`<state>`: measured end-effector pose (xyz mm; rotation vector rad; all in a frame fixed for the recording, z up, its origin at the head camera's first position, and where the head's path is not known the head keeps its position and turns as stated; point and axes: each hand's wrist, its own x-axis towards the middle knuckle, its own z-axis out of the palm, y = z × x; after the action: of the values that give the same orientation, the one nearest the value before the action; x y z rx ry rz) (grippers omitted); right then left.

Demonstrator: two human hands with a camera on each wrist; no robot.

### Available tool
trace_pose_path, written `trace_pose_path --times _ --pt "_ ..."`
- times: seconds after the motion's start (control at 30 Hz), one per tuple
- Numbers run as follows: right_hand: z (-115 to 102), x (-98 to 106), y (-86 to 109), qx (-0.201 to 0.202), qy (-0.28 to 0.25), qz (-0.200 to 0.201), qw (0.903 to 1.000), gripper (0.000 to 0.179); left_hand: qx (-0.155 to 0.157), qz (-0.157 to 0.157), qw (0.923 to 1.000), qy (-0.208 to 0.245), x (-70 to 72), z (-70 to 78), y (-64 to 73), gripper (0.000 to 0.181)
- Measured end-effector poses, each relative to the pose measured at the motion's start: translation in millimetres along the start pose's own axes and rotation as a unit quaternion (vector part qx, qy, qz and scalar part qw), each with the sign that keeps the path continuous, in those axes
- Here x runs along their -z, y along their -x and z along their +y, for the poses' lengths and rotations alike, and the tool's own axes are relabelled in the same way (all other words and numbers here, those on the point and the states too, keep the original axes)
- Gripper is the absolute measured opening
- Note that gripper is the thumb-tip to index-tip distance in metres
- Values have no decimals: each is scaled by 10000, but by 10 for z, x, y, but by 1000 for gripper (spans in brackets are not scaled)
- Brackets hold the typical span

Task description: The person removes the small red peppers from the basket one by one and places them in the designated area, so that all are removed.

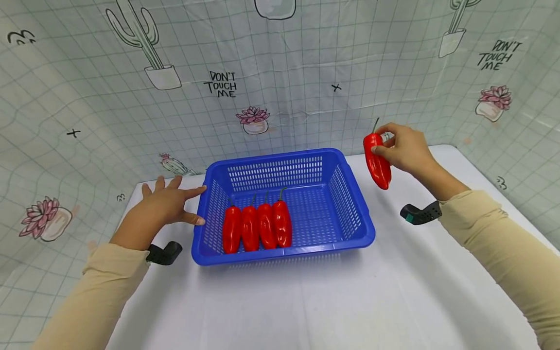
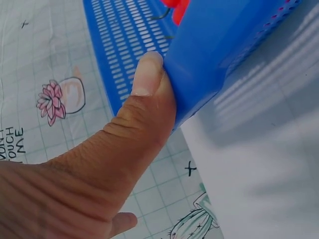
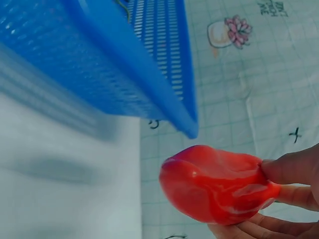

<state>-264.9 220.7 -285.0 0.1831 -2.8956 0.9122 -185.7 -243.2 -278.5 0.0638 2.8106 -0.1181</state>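
In the head view, a blue perforated plastic basket (image 1: 312, 209) is sitting mid-frame on a white tabletop (image 1: 271, 301). Four red peppers (image 1: 265, 226) are lying side by side in its left half, their green stems pointing toward the top of the frame. The hands are being held well apart, one on either side of the basket. At left of centre, the left hand (image 1: 164, 204) is spreading its fingers and touching the basket's left rim. At right, the right hand (image 1: 404, 148) is pinching a fifth red pepper (image 1: 377, 163) near its stem end, outside the basket and above the table.

In the left wrist view, the thumb (image 2: 147, 94) is pressing against the rim at the centre; red shapes at the top edge are showing only in part, probably peppers in the basket.

In the right wrist view, the held pepper is filling the lower middle, thumb and fingers gripping it from the lower right, while the basket is slanting across the upper left, apart from the pepper.
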Motion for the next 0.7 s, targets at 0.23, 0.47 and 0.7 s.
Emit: trace_pose_path --times 0.23,0.47,0.7 --pt "170 -83 -16 -47 73 -354 9993 48 4 30 10000 -27 -1 6 -2 95" --pt "286 -178 -34 -184 15 -582 9981 48 100 -74 9999 -15 -15 -15 -59 98" --pt "349 -273 -32 -318 5 -657 9973 51 143 -81 9999 -24 -46 -27 -81 98"
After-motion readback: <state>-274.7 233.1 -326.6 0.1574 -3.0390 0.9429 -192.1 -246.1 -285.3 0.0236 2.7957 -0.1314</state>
